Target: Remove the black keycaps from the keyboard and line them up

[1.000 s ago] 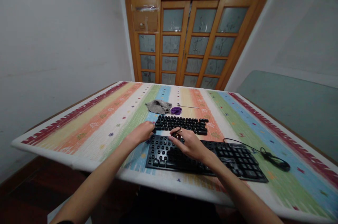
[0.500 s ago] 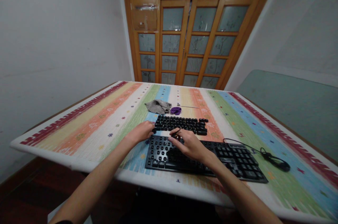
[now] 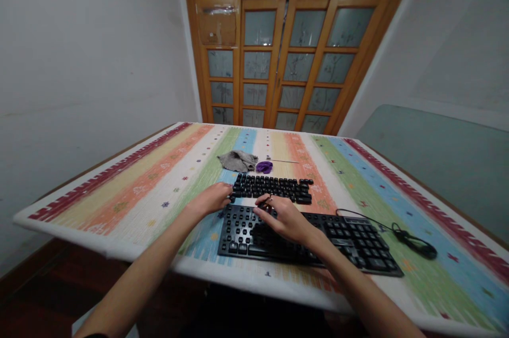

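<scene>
A black keyboard lies near the table's front edge. On its left part the keycaps are off and bare switches show. Behind it, loose black keycaps are laid out in rows. My left hand is at the left end of these rows, its fingers closed around a keycap there. Over the keyboard's back edge is my right hand, thumb and fingers pinched on a small dark thing too small to name. The right hand hides part of the keyboard.
A grey cloth, a purple bundle and a thin rod lie behind the keycaps. The keyboard's coiled cable rests at the right. A striped cloth covers the table. A wooden glazed door stands beyond.
Almost nothing differs. Both hands stay in the same places, and the view has shifted very slightly.
</scene>
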`<state>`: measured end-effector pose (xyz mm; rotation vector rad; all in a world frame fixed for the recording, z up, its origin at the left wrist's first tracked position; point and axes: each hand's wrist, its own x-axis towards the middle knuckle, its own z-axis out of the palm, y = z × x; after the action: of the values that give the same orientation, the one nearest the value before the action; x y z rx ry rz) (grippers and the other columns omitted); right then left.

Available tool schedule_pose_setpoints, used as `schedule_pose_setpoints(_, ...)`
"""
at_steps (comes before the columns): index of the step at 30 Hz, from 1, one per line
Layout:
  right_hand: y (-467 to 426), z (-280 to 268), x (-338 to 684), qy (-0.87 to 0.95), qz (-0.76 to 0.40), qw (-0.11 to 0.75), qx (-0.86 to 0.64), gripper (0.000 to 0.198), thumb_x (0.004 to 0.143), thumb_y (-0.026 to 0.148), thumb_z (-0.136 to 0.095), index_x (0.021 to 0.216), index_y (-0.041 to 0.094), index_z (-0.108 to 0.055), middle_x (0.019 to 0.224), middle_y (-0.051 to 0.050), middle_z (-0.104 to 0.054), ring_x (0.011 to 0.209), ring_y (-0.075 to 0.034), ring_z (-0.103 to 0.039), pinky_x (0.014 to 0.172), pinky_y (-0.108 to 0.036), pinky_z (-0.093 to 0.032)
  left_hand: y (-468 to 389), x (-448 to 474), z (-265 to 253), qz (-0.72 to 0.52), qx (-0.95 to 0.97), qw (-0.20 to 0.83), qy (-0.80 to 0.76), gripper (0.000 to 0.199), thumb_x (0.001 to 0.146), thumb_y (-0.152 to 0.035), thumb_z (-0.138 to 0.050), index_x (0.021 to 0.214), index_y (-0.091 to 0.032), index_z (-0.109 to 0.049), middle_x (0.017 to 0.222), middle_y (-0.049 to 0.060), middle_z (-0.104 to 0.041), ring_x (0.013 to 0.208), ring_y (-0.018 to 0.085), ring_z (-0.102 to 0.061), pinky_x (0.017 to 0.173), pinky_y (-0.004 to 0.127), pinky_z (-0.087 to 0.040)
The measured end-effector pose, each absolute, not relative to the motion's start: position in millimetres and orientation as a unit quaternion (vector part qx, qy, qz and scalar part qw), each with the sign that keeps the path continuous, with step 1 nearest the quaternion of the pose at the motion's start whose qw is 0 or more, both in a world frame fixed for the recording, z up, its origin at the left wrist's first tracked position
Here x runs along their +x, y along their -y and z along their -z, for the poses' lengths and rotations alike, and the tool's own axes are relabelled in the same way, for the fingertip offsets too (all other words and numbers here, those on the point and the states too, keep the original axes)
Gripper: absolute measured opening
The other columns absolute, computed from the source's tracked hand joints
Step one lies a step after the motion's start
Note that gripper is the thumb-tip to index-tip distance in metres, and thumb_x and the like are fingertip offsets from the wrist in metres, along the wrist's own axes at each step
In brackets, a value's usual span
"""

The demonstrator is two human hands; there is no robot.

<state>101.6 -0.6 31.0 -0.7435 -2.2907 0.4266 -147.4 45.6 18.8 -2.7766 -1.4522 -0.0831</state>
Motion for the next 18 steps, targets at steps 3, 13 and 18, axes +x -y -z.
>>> schedule_pose_setpoints(3, 0.9, -31.2, 100.8, 0.881, -0.17, 0.339, -0.284, 0.018, 0.096, 0.031, -0.053, 0.097, 0.016, -0.063, 0.09, -0.008, -0.071, 0.081, -0.02, -0.068, 0.078, -0.03, -0.053, -45.2, -148.7, -18.7, 0.03, -0.885, 0.007, 0.464, 0.01, 0.083, -0.012, -0.06, 0.086, -0.015, -0.069, 0.089, 0.009, -0.07, 0.09, 0.022, -0.066, 0.081, 0.028, -0.05)
schedule_pose_setpoints(13, 2.1, -32.1, 99.5, 0.883, -0.177, 0.331, -0.28, 0.019, 0.097, 0.032, -0.052, 0.096, 0.016, -0.063, 0.088, -0.008, -0.071, 0.079, -0.019, -0.068, 0.076, -0.03, -0.052, -48.2, -153.5, -10.4, 0.061, -0.882, -0.009, 0.467, 0.007, 0.084, -0.018, -0.062, 0.083, -0.015, -0.068, 0.087, 0.009, -0.069, 0.088, 0.022, -0.066, 0.081, 0.029, -0.05)
schedule_pose_setpoints(18, 3.5, -31.4, 98.7, 0.884, -0.183, 0.327, -0.279, 0.017, 0.096, 0.03, -0.054, 0.096, 0.016, -0.063, 0.088, -0.008, -0.071, 0.08, -0.019, -0.068, 0.076, -0.03, -0.052, -47.9, -155.6, -8.7, 0.058, -0.876, -0.007, 0.479, 0.01, 0.084, -0.022, -0.062, 0.08, -0.014, -0.067, 0.084, 0.009, -0.069, 0.084, 0.022, -0.066, 0.077, 0.029, -0.05)
